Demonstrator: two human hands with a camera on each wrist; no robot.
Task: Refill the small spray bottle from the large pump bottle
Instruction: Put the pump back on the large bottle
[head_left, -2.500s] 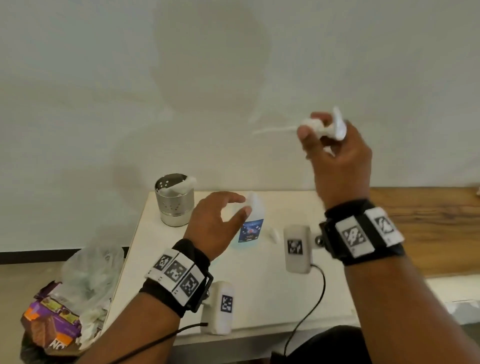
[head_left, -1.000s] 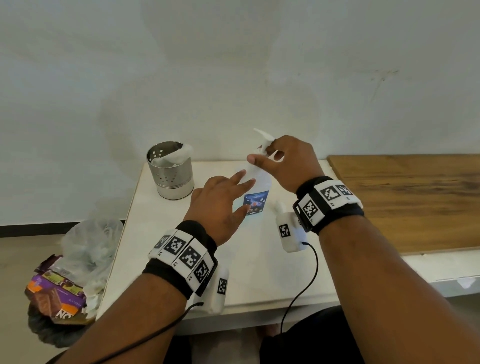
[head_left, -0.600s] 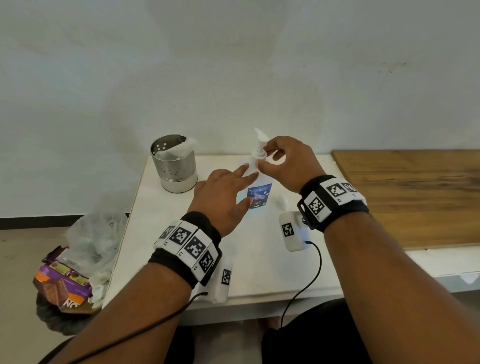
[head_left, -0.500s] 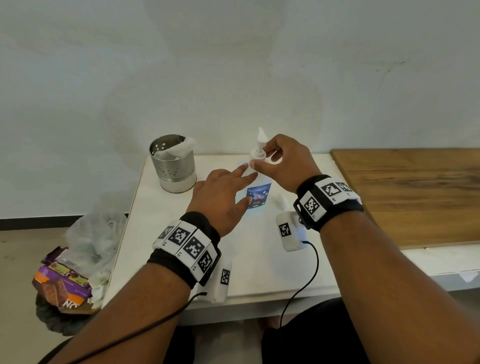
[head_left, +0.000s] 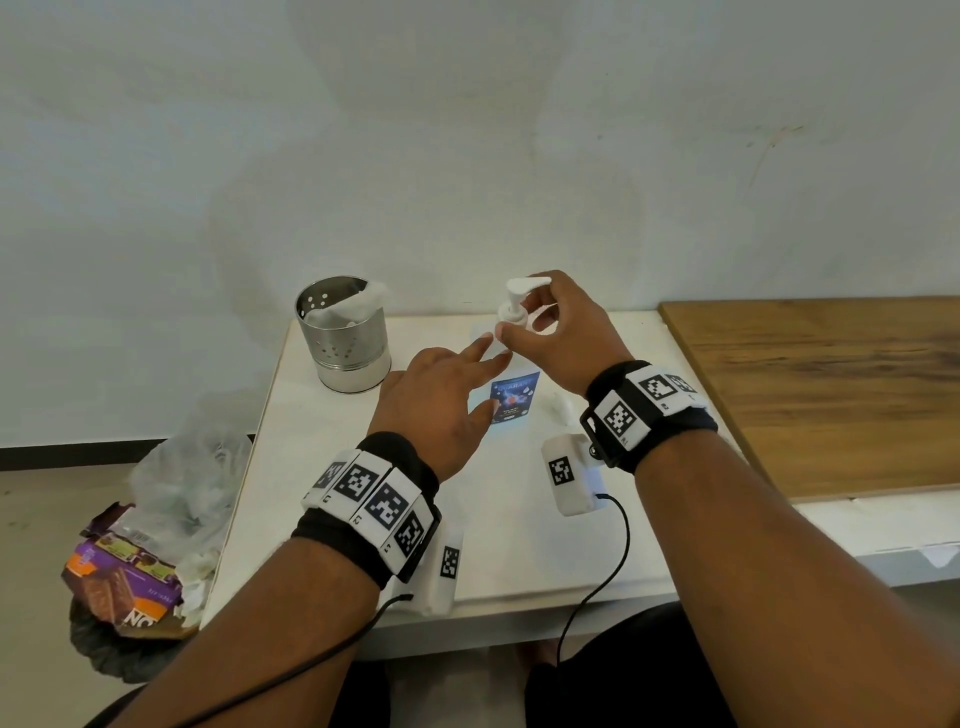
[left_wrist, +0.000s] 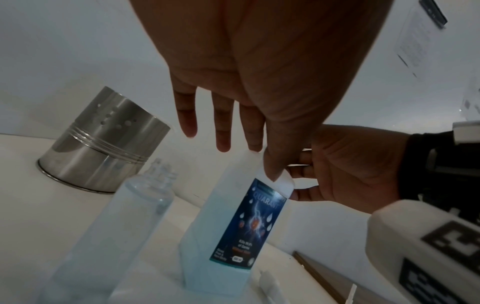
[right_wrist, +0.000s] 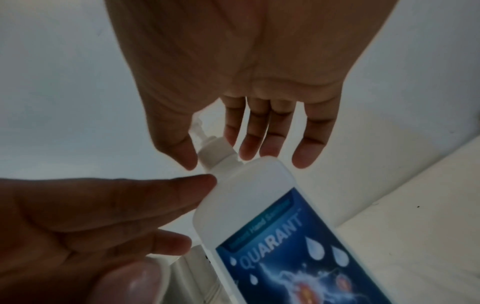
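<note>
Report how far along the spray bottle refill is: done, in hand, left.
Done, apparently: the small spray bottle stands uncapped on the table holding pale liquid.

In hand: the right hand pinches the pump collar on the large pump bottle, while the left hand steadies its shoulder with straight fingers.

Left: put the spray head back on the small bottle.
</note>
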